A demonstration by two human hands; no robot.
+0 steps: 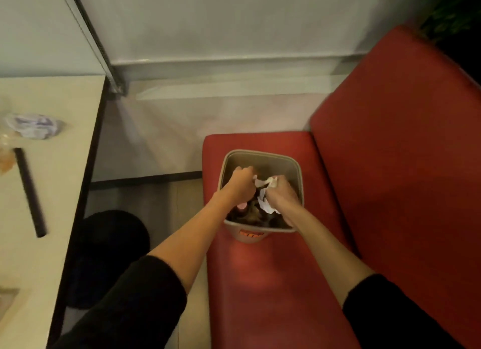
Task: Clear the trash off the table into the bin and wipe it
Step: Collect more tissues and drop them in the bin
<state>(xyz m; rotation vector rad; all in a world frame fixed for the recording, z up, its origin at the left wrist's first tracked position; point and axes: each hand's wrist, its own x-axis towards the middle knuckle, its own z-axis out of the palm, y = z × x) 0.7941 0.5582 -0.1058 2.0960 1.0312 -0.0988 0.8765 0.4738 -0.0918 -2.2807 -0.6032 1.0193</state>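
Note:
A small beige bin [263, 158] stands on the red bench seat, with dark trash and something pink inside. Both my hands reach into it. My right hand [281, 193] grips crumpled white paper [264, 201] over the bin's middle. My left hand [240, 183] is curled into a fist just left of the paper; I cannot see whether it holds anything. On the cream table [54, 200] at the left lie a crumpled clear wrapper [32, 126], a black stick-like tube [30, 192] and an orange-tinted wrapper [5, 154] at the left edge.
The red bench [273, 283] with its tall red backrest [406, 153] fills the right side. A black round stool or base [112, 247] sits on the floor under the table edge. A white wall and grey floor lie beyond.

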